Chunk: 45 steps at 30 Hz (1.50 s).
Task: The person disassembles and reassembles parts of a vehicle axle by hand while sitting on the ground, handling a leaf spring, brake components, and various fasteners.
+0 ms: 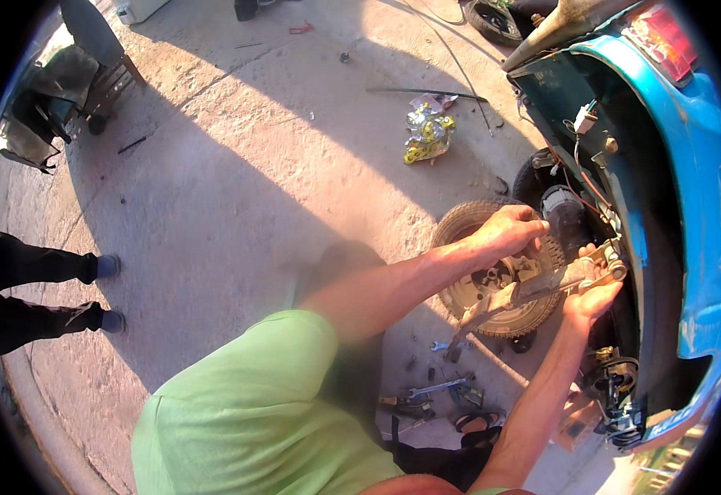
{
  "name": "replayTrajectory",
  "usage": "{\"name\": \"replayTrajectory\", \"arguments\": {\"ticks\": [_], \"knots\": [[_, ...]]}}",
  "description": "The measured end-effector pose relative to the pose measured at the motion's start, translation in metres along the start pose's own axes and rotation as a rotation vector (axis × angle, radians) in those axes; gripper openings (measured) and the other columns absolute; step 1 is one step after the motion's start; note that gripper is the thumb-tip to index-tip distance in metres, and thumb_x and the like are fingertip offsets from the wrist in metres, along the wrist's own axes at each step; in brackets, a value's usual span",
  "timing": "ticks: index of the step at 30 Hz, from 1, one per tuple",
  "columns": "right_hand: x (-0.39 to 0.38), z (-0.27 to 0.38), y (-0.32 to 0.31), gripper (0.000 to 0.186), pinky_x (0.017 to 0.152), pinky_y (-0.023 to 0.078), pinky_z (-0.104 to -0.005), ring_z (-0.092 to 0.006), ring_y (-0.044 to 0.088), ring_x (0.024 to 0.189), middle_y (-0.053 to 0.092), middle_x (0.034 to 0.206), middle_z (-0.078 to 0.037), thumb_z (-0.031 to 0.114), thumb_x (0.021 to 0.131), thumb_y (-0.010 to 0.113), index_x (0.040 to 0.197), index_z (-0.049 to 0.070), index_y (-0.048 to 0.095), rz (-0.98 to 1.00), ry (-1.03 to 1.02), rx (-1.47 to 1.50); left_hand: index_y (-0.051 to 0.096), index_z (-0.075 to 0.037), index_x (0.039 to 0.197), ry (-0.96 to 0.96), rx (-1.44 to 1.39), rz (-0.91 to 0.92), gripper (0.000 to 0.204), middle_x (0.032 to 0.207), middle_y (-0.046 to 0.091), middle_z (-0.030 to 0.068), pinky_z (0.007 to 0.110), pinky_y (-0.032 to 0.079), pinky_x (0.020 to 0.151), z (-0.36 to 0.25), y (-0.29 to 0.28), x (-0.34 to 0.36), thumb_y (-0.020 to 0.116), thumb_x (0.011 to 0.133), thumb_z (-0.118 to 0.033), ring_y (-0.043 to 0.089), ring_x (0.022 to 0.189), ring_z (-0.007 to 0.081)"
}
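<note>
My left hand (509, 233), its fingers curled, is raised above a dusty wheel (455, 247) lying by the blue vehicle body (703, 206); whatever it may hold is hidden. My right hand (591, 301) grips the end of a dirty metal suspension arm (517, 293), which slants down to the left across the wheel. A bushing (617, 269) at that end sits by my fingers. Wires and a white connector (583, 120) hang inside the body above my hands. Below them is a brass-coloured mechanical part (616, 375).
Wrenches (435, 388) and small parts lie on the concrete near my sandalled foot. A crumpled yellow wrapper (428, 136) and rods lie farther off. A person in dark trousers (39, 256) stands at the left, below a draped chair-like object (80, 66). A spare tyre (492, 21) is at the top.
</note>
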State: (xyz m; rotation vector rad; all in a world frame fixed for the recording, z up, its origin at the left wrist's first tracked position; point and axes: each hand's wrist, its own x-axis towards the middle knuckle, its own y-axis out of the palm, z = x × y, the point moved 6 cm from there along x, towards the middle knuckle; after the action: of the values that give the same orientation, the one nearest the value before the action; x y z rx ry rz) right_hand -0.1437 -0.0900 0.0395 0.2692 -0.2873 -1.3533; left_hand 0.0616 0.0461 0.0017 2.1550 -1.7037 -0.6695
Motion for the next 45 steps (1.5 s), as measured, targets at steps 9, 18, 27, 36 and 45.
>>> {"name": "replayTrajectory", "arguments": {"ticks": [9,18,27,36,45], "knots": [[0.009,-0.007,-0.014,0.064,0.092,0.054,-0.0413,-0.0285,0.066,0.103,0.068,0.115,-0.015,0.059,0.098,0.041,0.125,0.005,0.06,0.025,-0.041,-0.029,0.063,-0.005,0.095,0.02,0.051,0.005,0.024,0.082,0.069,0.0048,0.027,0.049,0.061,0.0,0.005,-0.004,0.064,0.098,-0.029,0.064,0.07,0.0109],[0.008,-0.006,-0.015,0.062,0.094,0.053,-0.0429,-0.0288,0.066,0.103,0.068,0.114,-0.016,0.058,0.098,0.042,0.124,0.005,0.06,0.07,-0.077,-0.013,0.062,-0.003,0.11,0.037,0.113,0.032,0.028,0.085,0.069,0.0067,0.027,0.05,0.062,0.002,0.007,-0.005,0.065,0.097,-0.028,0.065,0.071,0.0117],[0.01,-0.012,-0.011,0.062,0.09,0.053,-0.0407,-0.0275,0.065,0.095,0.067,0.112,-0.016,0.061,0.099,0.037,0.127,0.008,0.056,0.008,-0.123,-0.059,0.012,-0.008,0.158,0.456,0.297,-0.51,0.087,0.097,0.072,0.0175,0.035,0.056,0.064,-0.172,-0.119,-0.019,0.068,0.093,-0.02,0.07,0.07,0.0233],[0.014,-0.003,0.002,0.058,0.074,0.054,-0.0331,-0.0213,0.068,0.08,0.074,0.093,-0.013,0.049,0.104,0.027,0.117,0.006,0.063,0.046,-0.213,-0.182,0.06,0.0,0.12,0.435,0.165,-0.245,0.035,0.088,0.069,0.0106,0.032,0.055,0.067,-0.163,-0.072,-0.048,0.066,0.095,-0.023,0.067,0.072,0.0184],[0.001,0.004,0.013,0.059,0.046,0.04,-0.0259,-0.0104,0.047,0.049,0.057,0.066,0.001,0.061,0.103,0.03,0.096,0.015,0.066,-0.043,-0.065,-0.076,0.066,0.003,0.11,-0.111,0.617,0.03,0.035,0.092,0.072,0.0099,0.031,0.053,0.073,0.126,0.013,-0.058,0.068,0.09,-0.026,0.069,0.08,0.0168]]}}
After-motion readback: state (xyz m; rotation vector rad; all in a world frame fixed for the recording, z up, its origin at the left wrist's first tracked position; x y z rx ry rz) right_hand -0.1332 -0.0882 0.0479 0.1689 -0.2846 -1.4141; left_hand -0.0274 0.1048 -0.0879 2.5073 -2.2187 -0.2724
